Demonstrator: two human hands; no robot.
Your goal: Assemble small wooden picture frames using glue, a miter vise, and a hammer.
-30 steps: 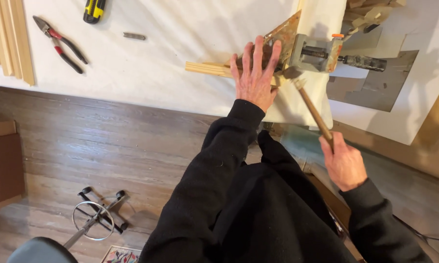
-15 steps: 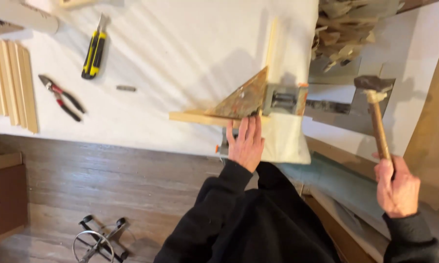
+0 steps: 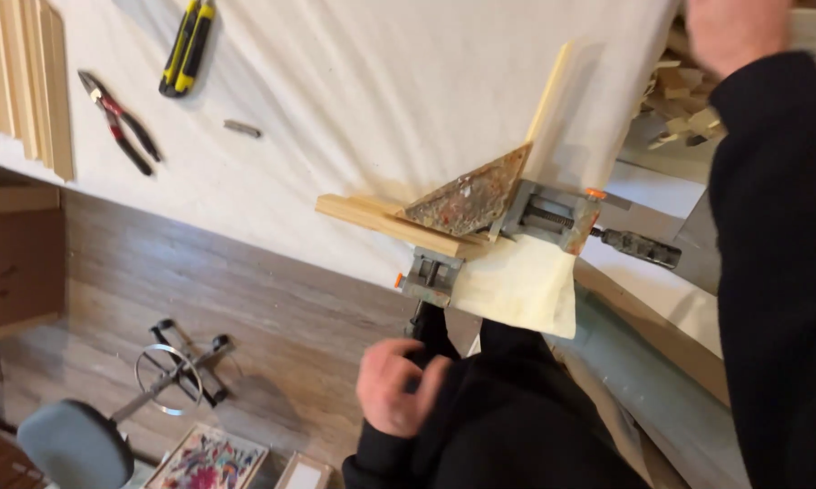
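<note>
Looking down, I see my left hand (image 3: 397, 385) loosely curled and holding nothing, just below the corner clamp (image 3: 517, 226) that grips two wooden strips (image 3: 381, 220) at the near edge of the white-covered table (image 3: 363, 81). My right hand (image 3: 732, 32) is blurred at the far right, so I cannot tell its grip; pliers (image 3: 118, 122) and a yellow utility knife (image 3: 188, 47) lie far left.

Worktop (image 3: 363, 81) draped in white cloth, grey corner clamp (image 3: 517, 226) at its near edge — two pale wood strips (image 3: 385, 220) held at a right angle, red-handled pliers (image 3: 118, 122), yellow-and-black utility knife (image 3: 188, 47), small metal bit (image 3: 242, 129), stack of wood slats (image 3: 23, 77) — far left.
</note>
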